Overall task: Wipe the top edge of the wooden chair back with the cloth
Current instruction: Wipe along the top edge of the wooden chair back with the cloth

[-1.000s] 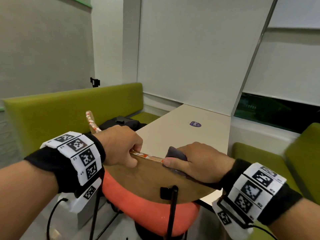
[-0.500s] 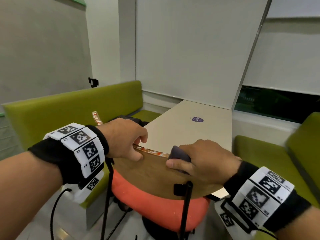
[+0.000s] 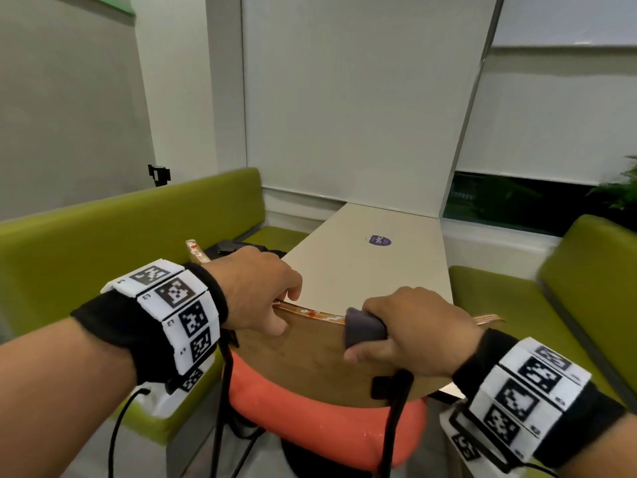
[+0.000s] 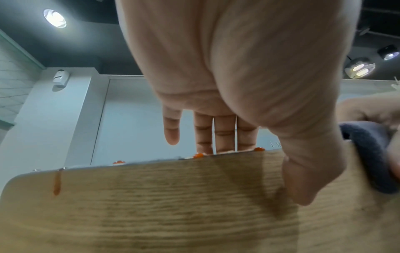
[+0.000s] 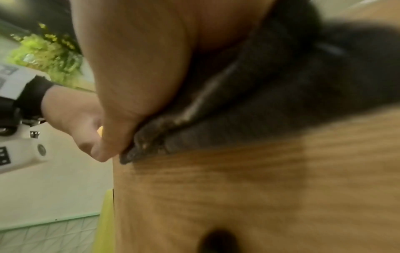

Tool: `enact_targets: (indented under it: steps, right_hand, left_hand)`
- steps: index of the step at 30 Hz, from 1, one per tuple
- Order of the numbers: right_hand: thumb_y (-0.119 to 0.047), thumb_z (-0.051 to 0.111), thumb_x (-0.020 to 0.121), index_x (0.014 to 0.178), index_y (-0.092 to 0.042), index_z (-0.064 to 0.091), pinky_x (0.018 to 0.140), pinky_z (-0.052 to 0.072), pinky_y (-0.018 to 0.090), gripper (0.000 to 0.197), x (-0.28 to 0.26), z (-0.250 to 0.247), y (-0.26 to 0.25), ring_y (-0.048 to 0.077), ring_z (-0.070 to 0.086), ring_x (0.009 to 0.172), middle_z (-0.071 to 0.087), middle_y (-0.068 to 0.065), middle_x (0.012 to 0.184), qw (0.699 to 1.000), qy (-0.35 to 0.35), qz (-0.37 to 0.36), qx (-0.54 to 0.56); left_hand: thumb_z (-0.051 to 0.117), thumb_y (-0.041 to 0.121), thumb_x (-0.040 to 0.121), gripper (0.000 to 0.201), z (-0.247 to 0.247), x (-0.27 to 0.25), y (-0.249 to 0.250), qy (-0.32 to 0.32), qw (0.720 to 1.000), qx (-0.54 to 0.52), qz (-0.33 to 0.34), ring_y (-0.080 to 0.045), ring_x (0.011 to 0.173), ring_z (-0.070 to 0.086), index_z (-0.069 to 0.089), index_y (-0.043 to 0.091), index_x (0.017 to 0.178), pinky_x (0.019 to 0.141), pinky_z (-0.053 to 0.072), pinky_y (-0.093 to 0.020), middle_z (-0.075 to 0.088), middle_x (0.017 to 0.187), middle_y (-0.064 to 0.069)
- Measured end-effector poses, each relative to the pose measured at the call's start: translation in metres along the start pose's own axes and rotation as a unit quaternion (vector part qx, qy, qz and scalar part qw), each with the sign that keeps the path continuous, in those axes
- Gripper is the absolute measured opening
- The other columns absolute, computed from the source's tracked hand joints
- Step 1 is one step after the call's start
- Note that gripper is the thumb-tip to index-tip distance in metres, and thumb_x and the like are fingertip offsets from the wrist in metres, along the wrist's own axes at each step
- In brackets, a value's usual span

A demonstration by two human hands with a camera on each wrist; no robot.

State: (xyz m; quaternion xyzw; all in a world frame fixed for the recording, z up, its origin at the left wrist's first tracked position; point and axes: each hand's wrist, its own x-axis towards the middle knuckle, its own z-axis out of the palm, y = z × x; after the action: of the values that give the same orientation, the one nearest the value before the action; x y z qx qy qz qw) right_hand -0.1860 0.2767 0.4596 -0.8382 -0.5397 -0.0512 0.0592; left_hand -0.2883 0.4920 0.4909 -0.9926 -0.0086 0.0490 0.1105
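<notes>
Olive-green upholstered benches [image 3: 131, 229] flank a long cream table [image 3: 372, 267] under pale roller blinds, and my view looks down on a chair with a curved light-brown wooden back [image 3: 310, 353] and a round orange seat cushion [image 3: 310, 422]. I see my left hand [image 3: 255, 291] gripping the top edge of that back, thumb on the near face and fingers [image 4: 225, 133] hooked over the far side; the little finger sticks out free. My right hand [image 3: 420, 332] sits just beside it along the same edge, fingers folded over the top and thumb on the near face, pinching a dark grey folded cloth [image 3: 363, 327] against the wood. The cloth straddles the edge between the two hands. Orange-red smears [image 3: 312, 312] dot the edge between left hand and cloth, and one orange drip [image 4: 56, 184] runs down the near face by the back's left corner.
</notes>
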Motion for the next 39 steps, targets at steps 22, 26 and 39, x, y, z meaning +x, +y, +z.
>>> enact_targets:
  steps: [22,26,39]
  right_hand:
    - [-0.080,0.036,0.079,0.088,-0.029,0.053,0.065,0.046,0.035,0.054,0.018,0.009,-0.022,0.019,0.058,0.072,0.061,-0.007,0.079,0.997,0.006,0.012,-0.070]
    - [-0.080,0.011,0.081,0.108,-0.032,0.057,0.073,0.051,0.037,0.072,0.004,0.021,-0.015,0.017,0.065,0.082,0.070,-0.009,0.094,0.996,0.078,-0.029,-0.019]
    - [-0.080,0.027,0.081,0.098,-0.028,0.057,0.072,0.048,0.036,0.063,0.026,0.013,-0.031,0.019,0.059,0.077,0.067,-0.004,0.086,0.997,-0.007,0.019,-0.075]
  left_hand:
    - [0.061,0.057,0.075,0.027,0.004,-0.001,-0.018,0.008,1.000,-0.004,0.014,-0.017,0.085,0.062,0.058,0.033,0.087,0.076,0.055,-0.037,0.061,0.088,0.009]
    - [0.063,0.055,0.076,0.025,0.001,-0.006,-0.030,-0.009,1.000,0.012,-0.010,-0.016,0.085,0.063,0.058,0.033,0.086,0.074,0.054,-0.033,0.063,0.088,0.009]
    - [0.063,0.048,0.079,0.031,0.006,-0.005,-0.034,0.014,1.000,-0.012,0.012,-0.017,0.082,0.062,0.066,0.021,0.093,0.072,0.053,-0.032,0.061,0.081,0.007]
